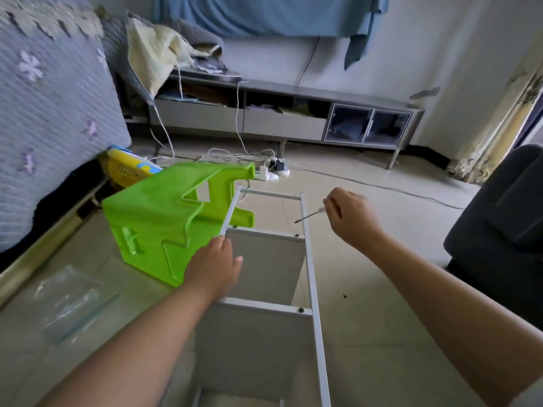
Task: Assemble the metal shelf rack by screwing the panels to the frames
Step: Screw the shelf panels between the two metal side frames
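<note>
The white rack frame (311, 259) lies lengthwise away from the person, beside the green stool (164, 218). The left hand (214, 268) rests on its left rail, fingers loosely together. The right hand (349, 215) pinches a screwdriver (310, 215) whose tip points down-left toward the panel (266, 267) screw holes, nearest this hand.

The white metal rack (264, 289) lies on its side on the floor, stretching away from me. Two grey panels (258, 342) stand between its thin frames (314, 289). A slim screwdriver (308, 216) hangs above the far end.
</note>
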Demonstrator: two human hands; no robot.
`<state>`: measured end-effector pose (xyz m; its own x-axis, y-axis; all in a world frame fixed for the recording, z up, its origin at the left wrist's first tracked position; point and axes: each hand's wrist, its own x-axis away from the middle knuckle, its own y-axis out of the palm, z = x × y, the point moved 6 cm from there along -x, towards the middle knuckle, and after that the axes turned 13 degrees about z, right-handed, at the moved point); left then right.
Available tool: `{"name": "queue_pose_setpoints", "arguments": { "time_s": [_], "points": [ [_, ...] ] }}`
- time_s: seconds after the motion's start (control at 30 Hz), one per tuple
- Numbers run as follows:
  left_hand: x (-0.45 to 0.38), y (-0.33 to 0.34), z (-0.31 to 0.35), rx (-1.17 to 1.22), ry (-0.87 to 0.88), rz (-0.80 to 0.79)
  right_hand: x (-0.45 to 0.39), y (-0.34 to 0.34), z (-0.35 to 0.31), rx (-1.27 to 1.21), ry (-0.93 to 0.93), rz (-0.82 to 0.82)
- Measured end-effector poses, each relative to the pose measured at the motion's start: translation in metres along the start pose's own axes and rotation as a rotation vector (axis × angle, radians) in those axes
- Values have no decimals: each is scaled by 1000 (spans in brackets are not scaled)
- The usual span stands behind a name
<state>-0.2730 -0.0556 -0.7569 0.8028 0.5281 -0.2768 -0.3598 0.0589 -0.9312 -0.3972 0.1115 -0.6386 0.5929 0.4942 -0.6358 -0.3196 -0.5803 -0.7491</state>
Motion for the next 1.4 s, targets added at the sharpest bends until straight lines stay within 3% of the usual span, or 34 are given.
{"name": "queue_pose_setpoints", "arguments": {
  "time_s": [0.13,0.7,1.03,1.23,1.4],
  "points": [
    [-3,7,-3,-5,28,-14,-9,17,5,25,-84,-81],
    [-1,14,-3,-42,59,-77,-18,39,4,127,-102,-197],
    [5,11,-5,-11,57,-47,-34,35,-12,188,61,-645],
    [5,11,-2,-53,71,-39,-33,37,-3,418,-34,-664],
    [3,11,-2,-43,72,-34,-25,38,-5,289,-61,-675]
  ]
}}
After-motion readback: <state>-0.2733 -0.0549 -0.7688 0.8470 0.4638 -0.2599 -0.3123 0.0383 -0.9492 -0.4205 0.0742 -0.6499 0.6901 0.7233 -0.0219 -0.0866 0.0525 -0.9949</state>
